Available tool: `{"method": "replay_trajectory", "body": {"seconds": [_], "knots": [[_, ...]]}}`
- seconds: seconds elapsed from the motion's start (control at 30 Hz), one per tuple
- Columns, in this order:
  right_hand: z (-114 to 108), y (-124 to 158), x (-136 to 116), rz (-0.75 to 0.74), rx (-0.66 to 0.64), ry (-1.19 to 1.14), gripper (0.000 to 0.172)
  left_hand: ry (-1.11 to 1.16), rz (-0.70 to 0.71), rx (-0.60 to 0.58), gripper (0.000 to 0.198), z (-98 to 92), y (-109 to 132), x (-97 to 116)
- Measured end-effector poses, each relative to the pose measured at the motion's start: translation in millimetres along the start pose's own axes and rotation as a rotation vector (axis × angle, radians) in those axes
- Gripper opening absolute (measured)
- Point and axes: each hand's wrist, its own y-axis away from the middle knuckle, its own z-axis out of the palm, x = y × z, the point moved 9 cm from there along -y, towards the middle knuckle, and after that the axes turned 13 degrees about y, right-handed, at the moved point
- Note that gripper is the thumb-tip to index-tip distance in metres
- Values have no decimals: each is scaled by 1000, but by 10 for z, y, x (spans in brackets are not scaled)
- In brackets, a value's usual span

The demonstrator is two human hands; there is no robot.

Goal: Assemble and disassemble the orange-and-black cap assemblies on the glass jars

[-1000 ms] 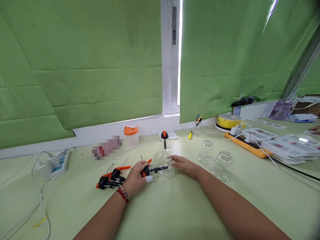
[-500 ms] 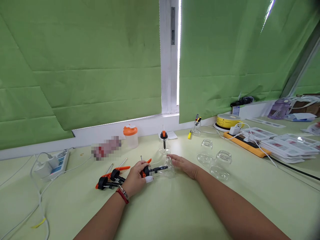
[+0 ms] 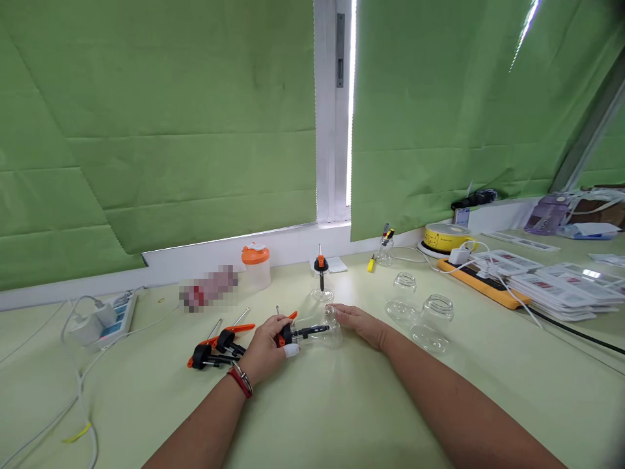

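Observation:
In front of me a clear glass jar (image 3: 317,320) lies tilted on its side, with a black-and-orange lid assembly (image 3: 286,334) at its mouth and a dark rod reaching inside. My left hand (image 3: 266,348) is wrapped round the lid end, a white covering on its thumb. At the jar's base rests my right hand (image 3: 361,326), fingers long and curved against the glass; its thumb is hidden. Left of my left hand lie two more lid assemblies (image 3: 215,352) with orange levers and metal rods. Behind stands another jar (image 3: 322,295) fitted with such a lid.
Two lidless glass jars (image 3: 432,326) stand to the right. Screwdrivers (image 3: 385,234) sit in a small jar farther back. An orange power strip (image 3: 483,283) and stacked printed cards (image 3: 561,290) are at right. An orange-lidded cup (image 3: 256,267), white power strip (image 3: 117,319) and cables are left.
The view has shifted very slightly. Both hands and the jar hold nearly the same position.

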Motion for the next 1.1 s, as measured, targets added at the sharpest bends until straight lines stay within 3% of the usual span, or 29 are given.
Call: {"method": "replay_trajectory", "body": {"seconds": [0.3, 0.5, 0.6, 0.67, 0.97, 1.1], "knots": [[-15, -51, 25, -30, 87, 81, 57, -19, 17, -10, 42, 25, 2, 44], [0, -23, 50, -58, -36, 19, 58, -26, 13, -15, 43, 20, -3, 66], [6, -1, -18, -146, -106, 44, 79, -35, 5, 3, 44, 2, -4, 61], [7, 6, -41, -170, -118, 63, 83, -35, 3, 10, 44, -8, -3, 56], [31, 17, -54, -135, -92, 80, 64, -19, 11, 29, 45, -27, -3, 40], [-15, -30, -73, -129, -21, 217, 51, -33, 12, 34, 46, -13, 7, 63]]}}
